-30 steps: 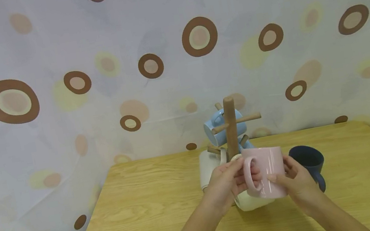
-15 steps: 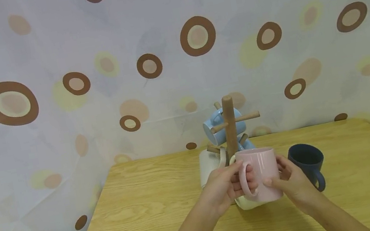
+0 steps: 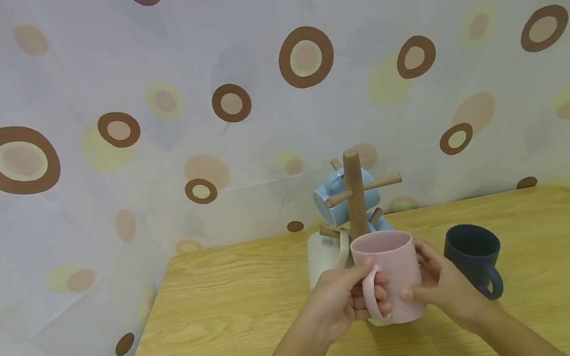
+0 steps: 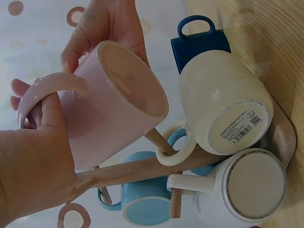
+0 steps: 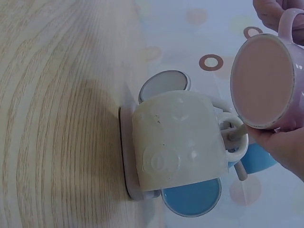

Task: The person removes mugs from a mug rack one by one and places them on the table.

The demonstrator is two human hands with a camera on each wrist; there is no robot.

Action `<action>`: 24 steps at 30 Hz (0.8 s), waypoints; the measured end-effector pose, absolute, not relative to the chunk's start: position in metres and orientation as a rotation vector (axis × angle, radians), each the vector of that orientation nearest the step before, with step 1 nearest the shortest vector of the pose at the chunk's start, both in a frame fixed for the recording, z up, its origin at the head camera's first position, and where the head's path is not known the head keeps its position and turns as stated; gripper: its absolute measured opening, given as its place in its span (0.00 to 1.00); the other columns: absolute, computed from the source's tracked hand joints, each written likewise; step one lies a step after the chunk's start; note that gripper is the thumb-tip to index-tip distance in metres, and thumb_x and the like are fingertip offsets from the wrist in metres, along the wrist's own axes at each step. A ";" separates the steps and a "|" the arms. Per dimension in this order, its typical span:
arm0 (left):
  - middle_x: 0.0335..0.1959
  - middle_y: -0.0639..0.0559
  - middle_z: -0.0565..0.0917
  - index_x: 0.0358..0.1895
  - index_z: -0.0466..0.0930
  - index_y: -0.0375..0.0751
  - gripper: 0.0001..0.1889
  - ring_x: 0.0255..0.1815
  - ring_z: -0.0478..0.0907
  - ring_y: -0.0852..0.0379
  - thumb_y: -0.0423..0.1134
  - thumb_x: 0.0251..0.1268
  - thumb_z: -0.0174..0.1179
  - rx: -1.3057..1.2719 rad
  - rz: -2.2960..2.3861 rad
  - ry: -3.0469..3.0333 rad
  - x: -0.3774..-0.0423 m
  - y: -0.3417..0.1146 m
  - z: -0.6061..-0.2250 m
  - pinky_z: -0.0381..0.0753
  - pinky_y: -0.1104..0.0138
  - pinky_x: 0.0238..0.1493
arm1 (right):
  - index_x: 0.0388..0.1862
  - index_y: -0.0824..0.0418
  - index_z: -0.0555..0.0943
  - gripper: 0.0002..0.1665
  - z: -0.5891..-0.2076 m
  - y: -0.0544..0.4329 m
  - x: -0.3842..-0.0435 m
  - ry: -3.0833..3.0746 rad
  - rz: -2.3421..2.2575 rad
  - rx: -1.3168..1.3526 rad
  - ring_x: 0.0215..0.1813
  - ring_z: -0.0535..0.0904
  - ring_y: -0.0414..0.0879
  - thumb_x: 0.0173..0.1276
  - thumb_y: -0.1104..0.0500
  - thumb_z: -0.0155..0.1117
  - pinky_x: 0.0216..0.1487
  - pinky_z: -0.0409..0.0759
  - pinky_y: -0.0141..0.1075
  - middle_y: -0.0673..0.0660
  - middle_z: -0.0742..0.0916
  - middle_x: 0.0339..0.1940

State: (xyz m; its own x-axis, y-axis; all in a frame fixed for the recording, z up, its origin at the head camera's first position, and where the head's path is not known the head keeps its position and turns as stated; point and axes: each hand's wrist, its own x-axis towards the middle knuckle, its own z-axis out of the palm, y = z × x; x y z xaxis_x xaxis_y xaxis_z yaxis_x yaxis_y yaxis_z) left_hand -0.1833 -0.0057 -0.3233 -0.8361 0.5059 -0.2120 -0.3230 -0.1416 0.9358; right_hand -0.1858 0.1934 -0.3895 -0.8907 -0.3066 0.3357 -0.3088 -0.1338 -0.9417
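Observation:
Both hands hold a glossy pink mug (image 3: 403, 284) in front of a wooden mug tree (image 3: 356, 197). My left hand (image 3: 332, 303) grips its handle, with fingertips showing through the loop. On the other side, my right hand (image 3: 453, 288) holds the mug's body between thumb and fingers. The mug is roughly upright in the head view, its opening showing at the top. Its bare underside faces the right wrist view. Behind it, a cream mug (image 4: 221, 95) hangs by its handle from a lower peg, mostly hidden in the head view.
A light blue mug (image 3: 333, 206) hangs on an upper peg, and another blue mug (image 3: 382, 223) sits lower behind the post. To the left hangs a white ribbed mug (image 3: 323, 255). A navy mug (image 3: 473, 256) stands on the wooden table (image 3: 220, 329) at the right.
The pink mug has shifted left and slightly down with both hands, and more of its opening now shows. It covers more of the cream mug. The other mugs stay put.

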 end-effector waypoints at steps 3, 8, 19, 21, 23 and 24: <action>0.14 0.57 0.78 0.39 0.78 0.24 0.23 0.16 0.79 0.65 0.47 0.67 0.51 0.188 2.010 1.620 -0.181 -0.007 -0.324 0.83 0.68 0.34 | 0.68 0.54 0.54 0.41 -0.389 0.193 -0.187 -2.042 2.274 0.822 0.55 0.74 0.36 0.59 0.69 0.61 0.51 0.78 0.30 0.42 0.73 0.58; 0.13 0.57 0.78 0.37 0.77 0.22 0.21 0.15 0.77 0.66 0.43 0.67 0.51 0.229 1.973 1.645 -0.181 -0.010 -0.327 0.81 0.71 0.30 | 0.69 0.54 0.52 0.44 -0.387 0.192 -0.189 -2.011 2.287 0.952 0.59 0.72 0.34 0.59 0.71 0.61 0.55 0.75 0.28 0.43 0.71 0.62; 0.13 0.60 0.77 0.42 0.73 0.11 0.24 0.17 0.77 0.66 0.41 0.67 0.52 0.359 1.971 1.745 -0.176 -0.017 -0.331 0.82 0.71 0.33 | 0.70 0.62 0.49 0.47 -0.380 0.190 -0.192 -2.130 2.105 1.008 0.63 0.67 0.31 0.57 0.72 0.62 0.59 0.67 0.21 0.44 0.71 0.63; 0.13 0.60 0.76 0.41 0.72 0.10 0.24 0.17 0.76 0.67 0.40 0.67 0.52 0.356 2.001 1.750 -0.175 -0.018 -0.333 0.81 0.72 0.31 | 0.70 0.64 0.48 0.47 -0.379 0.189 -0.193 -2.172 2.071 0.991 0.62 0.67 0.31 0.57 0.72 0.63 0.59 0.66 0.21 0.44 0.71 0.62; 0.12 0.60 0.76 0.40 0.71 0.09 0.24 0.16 0.76 0.67 0.39 0.67 0.52 0.346 2.027 1.751 -0.175 -0.019 -0.334 0.80 0.73 0.30 | 0.70 0.65 0.49 0.47 -0.378 0.188 -0.193 -2.224 2.012 0.979 0.61 0.68 0.31 0.57 0.71 0.63 0.58 0.68 0.21 0.45 0.71 0.62; 0.12 0.60 0.76 0.39 0.71 0.09 0.24 0.16 0.76 0.68 0.39 0.66 0.52 0.335 2.039 1.752 -0.174 -0.020 -0.335 0.80 0.73 0.29 | 0.70 0.66 0.49 0.47 -0.377 0.188 -0.193 -2.252 1.970 0.983 0.61 0.69 0.31 0.57 0.71 0.64 0.58 0.69 0.22 0.48 0.71 0.62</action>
State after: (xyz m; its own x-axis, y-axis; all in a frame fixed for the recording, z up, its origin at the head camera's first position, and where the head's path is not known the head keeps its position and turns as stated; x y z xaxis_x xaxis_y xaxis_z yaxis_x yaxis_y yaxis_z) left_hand -0.1742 -0.0197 -0.3346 -0.8789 0.4679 -0.0932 -0.1628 -0.1103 0.9805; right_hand -0.1930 0.1877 -0.3771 -0.8052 -0.4512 0.3848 -0.4412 0.0224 -0.8971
